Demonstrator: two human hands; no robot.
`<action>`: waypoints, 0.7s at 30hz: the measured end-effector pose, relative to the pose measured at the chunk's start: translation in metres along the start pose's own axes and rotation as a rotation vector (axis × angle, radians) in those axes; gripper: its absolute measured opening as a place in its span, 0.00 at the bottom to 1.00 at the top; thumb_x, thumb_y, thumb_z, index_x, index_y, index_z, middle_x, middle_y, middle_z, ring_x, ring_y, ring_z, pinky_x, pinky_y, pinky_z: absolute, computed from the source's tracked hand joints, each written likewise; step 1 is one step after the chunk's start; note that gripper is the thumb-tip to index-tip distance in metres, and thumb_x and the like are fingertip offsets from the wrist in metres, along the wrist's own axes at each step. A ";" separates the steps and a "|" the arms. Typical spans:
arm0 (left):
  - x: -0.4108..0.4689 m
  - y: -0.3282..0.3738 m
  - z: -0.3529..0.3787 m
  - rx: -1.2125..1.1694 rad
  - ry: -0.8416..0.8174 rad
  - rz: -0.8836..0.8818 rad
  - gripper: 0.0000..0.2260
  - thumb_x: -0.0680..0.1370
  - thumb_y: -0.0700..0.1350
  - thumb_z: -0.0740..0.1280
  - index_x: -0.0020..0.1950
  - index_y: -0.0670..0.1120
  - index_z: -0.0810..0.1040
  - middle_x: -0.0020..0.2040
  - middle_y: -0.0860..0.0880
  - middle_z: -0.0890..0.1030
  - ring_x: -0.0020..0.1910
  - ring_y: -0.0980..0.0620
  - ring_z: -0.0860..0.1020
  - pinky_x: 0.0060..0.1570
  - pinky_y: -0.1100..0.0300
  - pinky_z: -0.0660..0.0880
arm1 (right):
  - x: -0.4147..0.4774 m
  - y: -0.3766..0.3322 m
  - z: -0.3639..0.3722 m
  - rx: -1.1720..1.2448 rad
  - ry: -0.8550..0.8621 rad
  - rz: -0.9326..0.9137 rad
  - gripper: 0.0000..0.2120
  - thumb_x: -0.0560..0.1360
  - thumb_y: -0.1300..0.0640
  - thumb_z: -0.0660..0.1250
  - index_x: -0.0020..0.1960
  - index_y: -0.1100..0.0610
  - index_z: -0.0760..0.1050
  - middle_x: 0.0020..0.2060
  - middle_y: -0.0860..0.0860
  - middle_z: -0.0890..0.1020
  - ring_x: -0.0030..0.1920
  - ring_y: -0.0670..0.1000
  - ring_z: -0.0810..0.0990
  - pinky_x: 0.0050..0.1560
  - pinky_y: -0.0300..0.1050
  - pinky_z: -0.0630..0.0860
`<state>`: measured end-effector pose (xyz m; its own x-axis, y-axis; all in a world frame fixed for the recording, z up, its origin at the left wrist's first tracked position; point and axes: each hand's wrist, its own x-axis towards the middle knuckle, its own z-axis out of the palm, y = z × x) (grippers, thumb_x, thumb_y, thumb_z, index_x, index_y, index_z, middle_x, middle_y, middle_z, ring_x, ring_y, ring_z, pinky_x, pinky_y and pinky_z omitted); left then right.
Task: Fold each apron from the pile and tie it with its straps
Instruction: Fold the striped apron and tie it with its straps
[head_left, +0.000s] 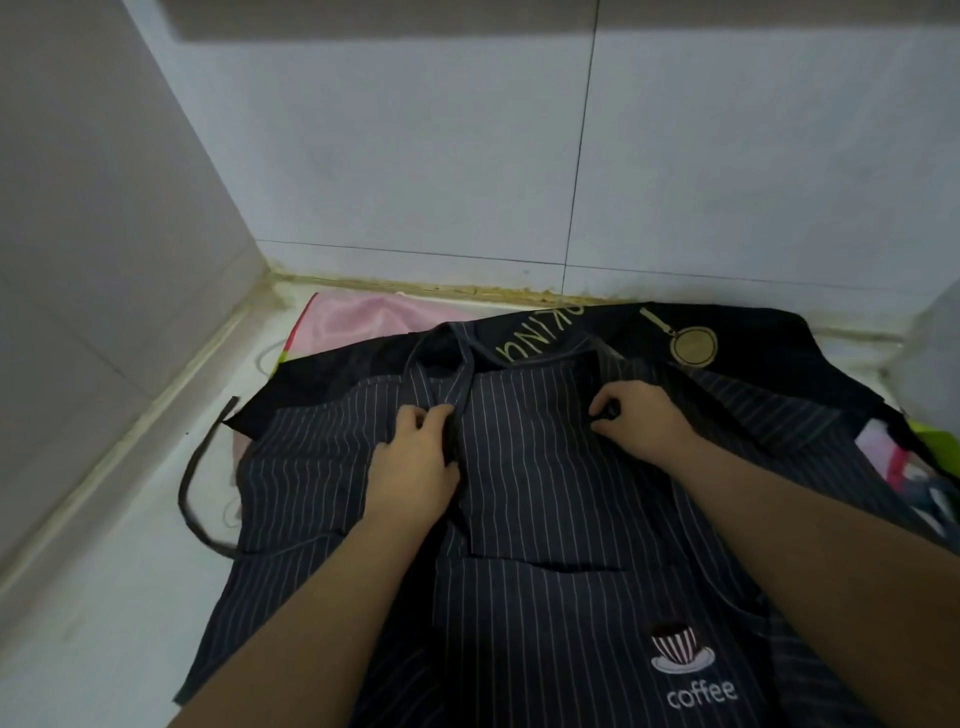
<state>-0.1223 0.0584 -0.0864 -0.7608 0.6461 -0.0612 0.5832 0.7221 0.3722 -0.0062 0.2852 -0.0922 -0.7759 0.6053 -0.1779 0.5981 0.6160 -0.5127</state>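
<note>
White tiled surface (104, 597) meets tiled walls (415, 156) in a corner. A dark pinstriped apron (545, 493) lies spread over a pink cloth (353, 322) and a black apron (649, 332). The left hand (415, 457) grips fabric at its neck strap (462, 384); the right hand (644, 415) pinches its top edge.

A dark striped apron (519, 478) with thin pale pinstripes lies spread flat under both hands. The left hand (410, 467) grips its bib at the foot of the neck strap (441, 374), which loops just beyond the fingers; the right hand (639, 415) pinches the bib's upper edge. Its waist strap (189, 483) curves out well left of the left hand. A coffee cup emblem (680, 654) sits nearer than the right hand. Beyond both hands, underneath, lies a black apron (649, 332) with gold print.
</note>
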 end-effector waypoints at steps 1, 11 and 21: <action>-0.001 0.000 0.002 0.041 -0.006 0.034 0.27 0.77 0.41 0.65 0.74 0.51 0.62 0.68 0.47 0.63 0.53 0.44 0.76 0.56 0.52 0.74 | -0.001 -0.001 0.000 0.013 0.021 -0.005 0.05 0.74 0.57 0.69 0.44 0.48 0.75 0.50 0.52 0.81 0.46 0.49 0.78 0.46 0.46 0.77; 0.009 0.014 -0.066 -0.395 0.603 0.082 0.11 0.75 0.32 0.66 0.54 0.43 0.81 0.52 0.51 0.73 0.46 0.61 0.72 0.49 0.84 0.60 | -0.008 -0.046 -0.065 0.354 0.671 -0.172 0.05 0.74 0.62 0.67 0.48 0.56 0.79 0.42 0.47 0.79 0.43 0.44 0.76 0.47 0.32 0.69; -0.010 -0.024 -0.033 -0.295 0.123 -0.038 0.24 0.77 0.48 0.68 0.72 0.48 0.66 0.74 0.46 0.56 0.71 0.49 0.63 0.66 0.60 0.61 | -0.013 0.008 -0.029 0.158 -0.008 -0.042 0.31 0.74 0.52 0.69 0.74 0.49 0.62 0.72 0.56 0.65 0.72 0.54 0.62 0.72 0.46 0.60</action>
<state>-0.1382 0.0264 -0.0637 -0.8199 0.5719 0.0258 0.4596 0.6307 0.6253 0.0149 0.2968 -0.0699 -0.8013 0.5763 -0.1604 0.5269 0.5529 -0.6455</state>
